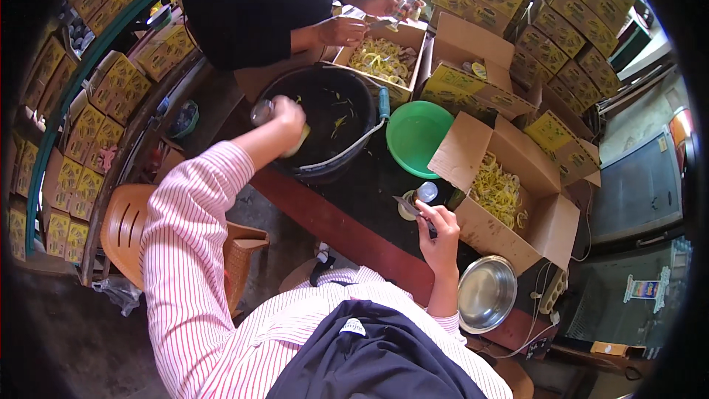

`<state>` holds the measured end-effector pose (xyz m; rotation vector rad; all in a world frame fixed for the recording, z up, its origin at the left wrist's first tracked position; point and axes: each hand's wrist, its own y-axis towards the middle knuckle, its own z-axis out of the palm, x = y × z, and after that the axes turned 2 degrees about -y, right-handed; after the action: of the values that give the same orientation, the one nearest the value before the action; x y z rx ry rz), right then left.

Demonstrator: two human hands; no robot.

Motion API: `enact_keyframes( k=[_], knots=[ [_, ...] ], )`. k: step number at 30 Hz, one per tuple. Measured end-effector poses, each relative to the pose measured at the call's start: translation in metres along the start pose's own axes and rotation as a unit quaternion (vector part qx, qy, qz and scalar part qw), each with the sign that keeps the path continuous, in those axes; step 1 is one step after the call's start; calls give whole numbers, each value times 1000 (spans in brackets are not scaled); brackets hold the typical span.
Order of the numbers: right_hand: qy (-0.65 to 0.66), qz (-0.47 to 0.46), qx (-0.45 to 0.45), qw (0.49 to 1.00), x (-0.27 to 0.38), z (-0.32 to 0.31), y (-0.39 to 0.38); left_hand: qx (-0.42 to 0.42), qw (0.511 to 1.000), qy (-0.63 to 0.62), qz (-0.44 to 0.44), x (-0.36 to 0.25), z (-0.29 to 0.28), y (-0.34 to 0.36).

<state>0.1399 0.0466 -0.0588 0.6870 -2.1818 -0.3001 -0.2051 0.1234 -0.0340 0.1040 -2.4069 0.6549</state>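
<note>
My left hand [286, 122], blurred by motion, is closed around a clear bottle [262, 111] over the near left side of a large black bucket [329, 170]. Something pale yellow shows below its fingers. Wet yellow-green peel scraps [339, 125] lie inside the bucket. Between its fingers my right hand [440, 235] pinches a small knife [405, 205], its blade pointing left. Just beyond the blade, another clear bottle [426, 192] with a yellowish part stands on the dark table. A cardboard box [557, 223] of yellow peel strips [496, 191] is open right of that hand.
A green basin [419, 170] stands beside the bucket; a steel bowl [487, 294] is at the near right. Across the table a co-worker's hands [343, 29] hold a bottle above another box [406, 94] of peel strips. Stacked cartons [572, 37] line both sides. An orange chair [125, 225] stands left.
</note>
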Motion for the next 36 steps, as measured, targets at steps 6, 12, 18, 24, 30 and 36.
enact_keyframes(
  k=[6, 12, 18, 24, 30, 36],
  knots=[
    [3, -7, 1, 1000, 1, -2, 1, 145, 988, -46, 4, 9, -10, -10],
    [-1, -18, -4, 1000, 2, -6, 3, 163, 985, -40, 35, 20, -21, -17],
    [-6, -7, -13, 1000, -1, -10, 0, 162, 980, -118, 0, 23, -18, -20],
    [-8, -3, -25, 1000, -3, -14, -6, 102, 983, -152, -3, 27, -14, -21],
    [-14, -1, -27, 1000, -4, -14, -6, 61, 979, -193, 16, 32, -28, -41],
    [-7, 3, -24, 1000, -1, -13, -4, 44, 982, -183, 11, 30, -9, -29]
  ],
)
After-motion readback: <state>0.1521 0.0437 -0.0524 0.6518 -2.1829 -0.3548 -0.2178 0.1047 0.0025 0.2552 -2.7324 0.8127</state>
